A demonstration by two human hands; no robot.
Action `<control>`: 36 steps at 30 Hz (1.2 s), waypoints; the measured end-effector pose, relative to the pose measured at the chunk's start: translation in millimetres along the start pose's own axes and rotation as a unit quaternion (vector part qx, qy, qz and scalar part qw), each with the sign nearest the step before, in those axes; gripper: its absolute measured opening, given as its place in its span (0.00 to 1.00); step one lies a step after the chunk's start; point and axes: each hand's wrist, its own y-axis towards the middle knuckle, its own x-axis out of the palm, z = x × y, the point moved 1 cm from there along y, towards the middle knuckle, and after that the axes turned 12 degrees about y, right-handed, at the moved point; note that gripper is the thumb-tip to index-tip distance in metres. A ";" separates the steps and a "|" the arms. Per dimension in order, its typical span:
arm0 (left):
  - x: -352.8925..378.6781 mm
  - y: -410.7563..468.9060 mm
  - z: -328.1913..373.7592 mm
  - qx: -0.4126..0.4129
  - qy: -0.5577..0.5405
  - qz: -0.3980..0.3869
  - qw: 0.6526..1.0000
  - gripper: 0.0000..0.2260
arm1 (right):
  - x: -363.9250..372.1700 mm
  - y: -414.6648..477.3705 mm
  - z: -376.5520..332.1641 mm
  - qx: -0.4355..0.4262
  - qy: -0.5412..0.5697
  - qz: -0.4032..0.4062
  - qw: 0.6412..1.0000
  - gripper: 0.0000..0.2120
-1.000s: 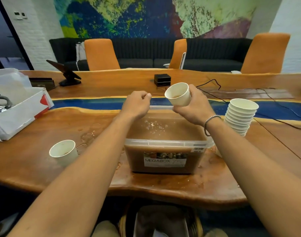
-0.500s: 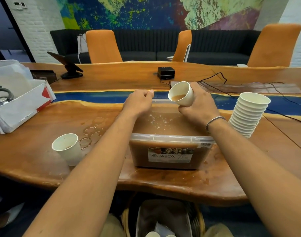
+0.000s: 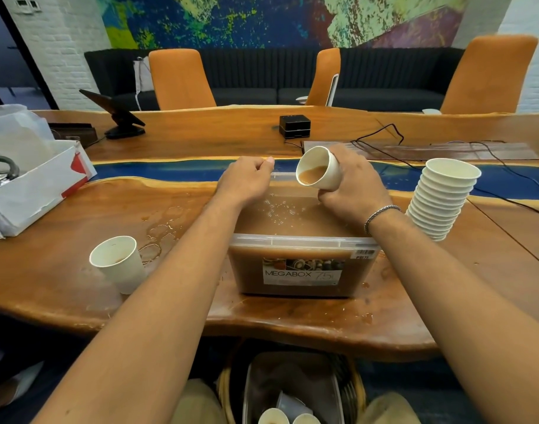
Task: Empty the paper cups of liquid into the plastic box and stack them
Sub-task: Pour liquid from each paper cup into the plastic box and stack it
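1. The paper cup in my right hand is light and thin-walled. I judge it would buckle under a hard squeeze and could be slick where it is wet, so the place to hold it is round the lower wall near the base, well away from the pouring lip.
2. That is where I have it: fingers and thumb wrapped round the lower half, the mouth tipped down and to my left, the brown liquid pooled at the lip but not yet spilling.
3. The cup hangs above the far part of the plastic box, which stands near the near edge of the wooden table and is nearly brimful, so probably heavy and sloshy.
4. My left hand is curled on the box's far rim by its far-left corner, steadying it.
5. The stack of empty cups stands just right of the box; a second paper cup waits upright to its left.
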 end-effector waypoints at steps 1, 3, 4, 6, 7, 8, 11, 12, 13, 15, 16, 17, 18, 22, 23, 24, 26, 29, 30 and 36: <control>-0.3 -0.2 0.0 0.001 0.001 0.000 1.000 0.21 | -0.4 -0.4 -0.6 -0.001 -0.004 -0.002 1.000 0.35; -0.3 -0.1 -0.2 0.002 0.001 -0.002 1.000 0.21 | -1.0 -1.3 -1.8 -0.004 -0.011 -0.006 1.000 0.34; -0.1 0.0 -0.2 0.002 0.002 -0.003 1.000 0.21 | -1.2 -1.7 -2.4 -0.004 -0.014 -0.008 1.000 0.34; 0.2 0.4 -0.3 0.003 0.006 -0.004 1.000 0.21 | -1.9 -2.5 -3.4 -0.002 -0.019 -0.009 1.000 0.34; 0.2 0.6 -0.5 0.003 0.007 -0.005 1.000 0.21 | -1.9 -2.9 -4.0 -0.001 -0.021 -0.009 1.000 0.34; 0.1 0.9 -0.6 0.004 0.006 -0.005 1.000 0.21 | -2.0 -3.3 -4.4 -0.001 -0.024 -0.008 1.000 0.34; -0.8 0.7 -0.8 0.003 0.003 -0.004 1.000 0.21 | -1.9 -4.1 -5.4 0.001 -0.030 -0.009 0.999 0.35; -1.1 0.2 -0.5 0.002 0.002 -0.003 1.000 0.21 | -2.0 -4.4 -5.8 0.003 -0.032 -0.009 0.999 0.35; -1.2 0.0 -0.4 0.002 0.001 -0.003 1.000 0.21 | -2.2 -4.4 -6.2 0.003 -0.033 -0.010 0.999 0.35; -1.1 -0.8 0.1 0.002 0.003 -0.004 1.000 0.21 | -2.1 -4.5 -6.6 0.004 -0.036 -0.012 0.999 0.36; -1.0 -1.2 0.6 0.002 0.004 -0.004 1.000 0.21 | -2.1 -4.7 -6.6 0.005 -0.038 -0.012 0.999 0.36; -0.9 -1.4 0.7 0.002 0.005 -0.005 1.000 0.21 | -1.8 -4.8 -6.6 0.006 -0.040 -0.011 0.999 0.36; -1.1 -1.3 0.7 0.003 0.006 -0.005 1.000 0.21 | -1.6 -5.0 -6.7 0.006 -0.044 -0.009 0.999 0.36; -1.3 -1.7 0.9 0.000 0.009 -0.004 1.000 0.20 | -1.2 -5.0 -6.7 0.010 -0.056 -0.003 0.998 0.36; -1.3 -1.8 0.9 -0.001 0.011 -0.005 1.000 0.20 | -1.4 -4.8 -6.8 0.012 -0.059 -0.003 0.998 0.37; -1.1 -2.1 1.0 -0.001 0.014 -0.006 1.000 0.20 | -1.7 -4.6 -6.8 0.013 -0.062 -0.003 0.998 0.37; -1.1 -3.1 1.6 -0.001 0.025 -0.011 1.000 0.18 | -1.8 -4.1 -6.4 0.014 -0.068 -0.004 0.998 0.36; -1.7 -4.1 2.3 0.000 0.030 -0.015 0.999 0.17 | -1.8 -3.6 -5.8 0.015 -0.083 -0.005 0.996 0.35; -2.1 -4.5 2.3 -0.001 0.028 -0.015 0.999 0.17 | -1.8 -3.5 -5.7 0.014 -0.089 -0.005 0.996 0.35; -1.4 -5.3 2.5 0.002 0.031 -0.013 0.999 0.18 | -0.8 -2.8 -2.8 0.011 -0.121 -0.002 0.993 0.33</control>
